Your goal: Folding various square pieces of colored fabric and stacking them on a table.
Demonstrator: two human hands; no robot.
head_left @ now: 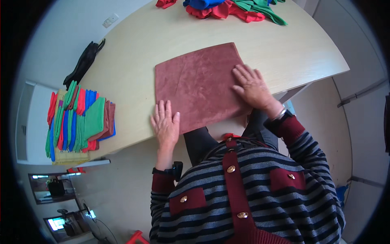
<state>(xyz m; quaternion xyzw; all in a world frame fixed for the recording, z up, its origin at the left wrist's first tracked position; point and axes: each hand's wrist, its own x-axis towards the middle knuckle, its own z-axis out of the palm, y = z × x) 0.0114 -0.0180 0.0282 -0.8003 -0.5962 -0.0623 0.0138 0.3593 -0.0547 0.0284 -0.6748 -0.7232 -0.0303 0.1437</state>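
Observation:
A reddish-brown cloth [199, 81] lies spread out on the pale wooden table [130, 53], its near edge reaching the table's front edge. My left hand [165, 124] rests flat at the cloth's near left corner, fingers stretched out and pointing away from me. On the cloth's right edge lies my right hand [252, 87], palm down with its fingers extended. Neither hand grips anything.
At the left, a pile of folded green, red, blue and brown cloths [77, 122] stands on a yellowish mat. Behind it lies a black bag-like object [86, 61]. Loose crumpled cloths [227, 10] in red, blue and green lie at the far edge.

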